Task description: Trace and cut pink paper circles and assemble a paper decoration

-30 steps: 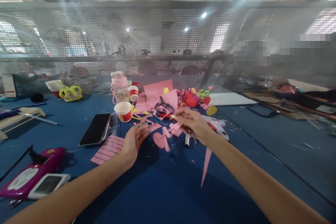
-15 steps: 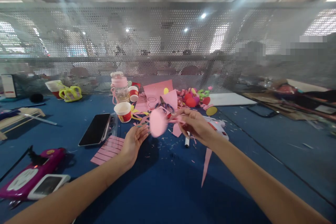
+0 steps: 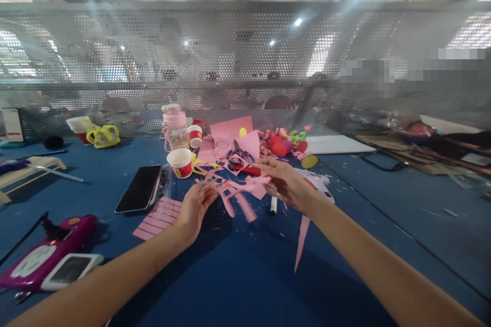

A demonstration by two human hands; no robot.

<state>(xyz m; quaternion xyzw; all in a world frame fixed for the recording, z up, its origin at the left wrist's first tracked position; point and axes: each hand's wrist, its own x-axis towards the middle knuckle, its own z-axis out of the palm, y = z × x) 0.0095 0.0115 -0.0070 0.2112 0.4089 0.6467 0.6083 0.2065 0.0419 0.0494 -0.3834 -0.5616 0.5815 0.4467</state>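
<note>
A pink paper piece with strip-like arms (image 3: 240, 199), blurred by motion, hangs between my two hands above the blue table. My right hand (image 3: 287, 184) is closed in a pinch on its right end. At its left tip are the fingers of my left hand (image 3: 197, 207), curled together; whether they grip it firmly is hard to make out. Behind the piece lie dark-handled scissors (image 3: 242, 156) on pink sheets with drawn circles (image 3: 222, 147). A marker (image 3: 273, 205) lies under my right hand, with a white device (image 3: 320, 184) partly hidden behind it.
Left of my hands are a phone (image 3: 138, 189), a lined pink sheet (image 3: 158, 218) and a paper cup (image 3: 180, 163). A pink-lidded bottle (image 3: 175, 130) stands behind. Colourful scraps (image 3: 282, 144) are heaped at the back. A purple device (image 3: 49, 253) sits at the lower left.
The pink piece has turned: a round pink disc faced me before, and now thin strips show, pointing downward. Both hands stay almost in place.
</note>
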